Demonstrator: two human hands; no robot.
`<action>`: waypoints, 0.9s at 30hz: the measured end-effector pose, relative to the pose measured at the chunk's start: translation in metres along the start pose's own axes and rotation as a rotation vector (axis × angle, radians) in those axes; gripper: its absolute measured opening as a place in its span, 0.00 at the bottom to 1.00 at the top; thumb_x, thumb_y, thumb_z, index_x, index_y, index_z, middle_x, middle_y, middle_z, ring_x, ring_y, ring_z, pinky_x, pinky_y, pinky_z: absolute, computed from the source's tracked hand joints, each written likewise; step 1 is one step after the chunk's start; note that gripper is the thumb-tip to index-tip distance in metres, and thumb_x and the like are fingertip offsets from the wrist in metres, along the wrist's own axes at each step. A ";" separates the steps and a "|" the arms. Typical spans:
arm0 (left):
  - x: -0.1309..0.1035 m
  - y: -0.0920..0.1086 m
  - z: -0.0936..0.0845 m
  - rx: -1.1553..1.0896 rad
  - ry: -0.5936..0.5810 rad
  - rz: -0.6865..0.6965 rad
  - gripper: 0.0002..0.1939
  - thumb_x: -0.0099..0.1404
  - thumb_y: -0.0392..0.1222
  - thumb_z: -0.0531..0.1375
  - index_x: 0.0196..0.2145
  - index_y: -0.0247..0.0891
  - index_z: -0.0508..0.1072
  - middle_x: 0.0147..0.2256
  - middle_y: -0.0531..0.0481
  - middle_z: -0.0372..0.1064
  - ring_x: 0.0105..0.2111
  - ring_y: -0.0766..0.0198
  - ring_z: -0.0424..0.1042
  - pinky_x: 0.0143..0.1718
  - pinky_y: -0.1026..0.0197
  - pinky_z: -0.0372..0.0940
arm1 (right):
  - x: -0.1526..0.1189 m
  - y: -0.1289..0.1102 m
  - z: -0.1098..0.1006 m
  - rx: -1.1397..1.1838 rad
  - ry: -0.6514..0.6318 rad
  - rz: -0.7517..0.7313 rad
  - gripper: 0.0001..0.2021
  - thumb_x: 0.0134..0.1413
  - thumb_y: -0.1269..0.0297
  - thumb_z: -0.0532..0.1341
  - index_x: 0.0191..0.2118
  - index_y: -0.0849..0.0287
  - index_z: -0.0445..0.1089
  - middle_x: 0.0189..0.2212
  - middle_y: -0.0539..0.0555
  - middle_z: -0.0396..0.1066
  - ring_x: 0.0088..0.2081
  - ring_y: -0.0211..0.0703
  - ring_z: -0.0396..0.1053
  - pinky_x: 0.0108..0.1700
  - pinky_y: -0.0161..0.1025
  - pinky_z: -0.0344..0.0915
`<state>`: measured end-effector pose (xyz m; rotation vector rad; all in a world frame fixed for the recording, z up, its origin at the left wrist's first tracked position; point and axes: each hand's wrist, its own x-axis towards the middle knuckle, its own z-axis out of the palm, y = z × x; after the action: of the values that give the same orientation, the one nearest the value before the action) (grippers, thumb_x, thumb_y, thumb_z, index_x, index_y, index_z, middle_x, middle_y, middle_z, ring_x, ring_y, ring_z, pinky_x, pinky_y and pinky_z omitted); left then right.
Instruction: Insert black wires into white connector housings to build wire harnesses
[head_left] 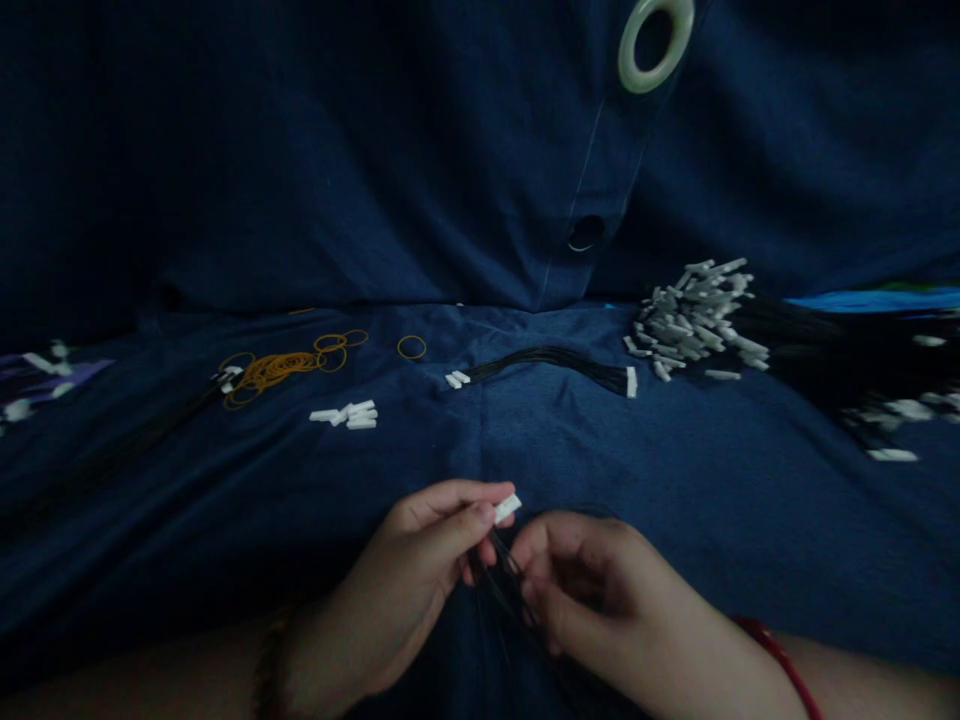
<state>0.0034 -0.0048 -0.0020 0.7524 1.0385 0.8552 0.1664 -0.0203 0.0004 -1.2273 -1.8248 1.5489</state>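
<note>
My left hand (420,570) pinches a small white plastic tag (508,507) between thumb and forefinger, with thin black strings (504,585) trailing down from it. My right hand (592,590) is closed on the same bunch of black strings just to the right, almost touching the left hand. Both hands hover low over a dark blue cloth (675,480) near the bottom centre. A red band (780,655) circles my right wrist.
A big heap of white-tagged black strings (697,315) lies at the right. A smaller looped bundle (555,365) rests in the middle. Several loose white tags (349,414) and a pile of yellow rubber bands (281,367) lie left. A pale ring (655,40) hangs above.
</note>
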 end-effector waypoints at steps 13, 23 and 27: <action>0.000 0.002 -0.001 -0.059 -0.031 -0.021 0.08 0.57 0.38 0.59 0.34 0.39 0.75 0.31 0.52 0.69 0.27 0.71 0.61 0.30 0.66 0.54 | -0.008 -0.011 -0.003 -0.410 0.031 -0.089 0.10 0.56 0.68 0.50 0.28 0.60 0.65 0.23 0.49 0.66 0.24 0.33 0.63 0.25 0.30 0.56; -0.001 0.001 0.002 0.015 -0.104 -0.003 0.06 0.57 0.36 0.59 0.33 0.37 0.75 0.28 0.51 0.69 0.26 0.71 0.63 0.26 0.68 0.54 | -0.009 -0.015 -0.018 -0.678 0.297 -0.415 0.16 0.56 0.70 0.53 0.51 0.59 0.56 0.41 0.52 0.67 0.42 0.36 0.65 0.43 0.32 0.62; 0.001 0.000 0.002 0.040 -0.128 -0.006 0.08 0.57 0.37 0.60 0.35 0.34 0.73 0.27 0.51 0.69 0.25 0.70 0.65 0.24 0.68 0.56 | 0.004 -0.003 -0.021 -0.370 0.136 -0.402 0.09 0.57 0.73 0.52 0.42 0.57 0.62 0.36 0.46 0.68 0.38 0.28 0.66 0.42 0.26 0.60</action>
<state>0.0059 -0.0046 -0.0015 0.8267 0.9453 0.7727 0.1801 -0.0050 0.0080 -0.9993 -2.1640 0.9182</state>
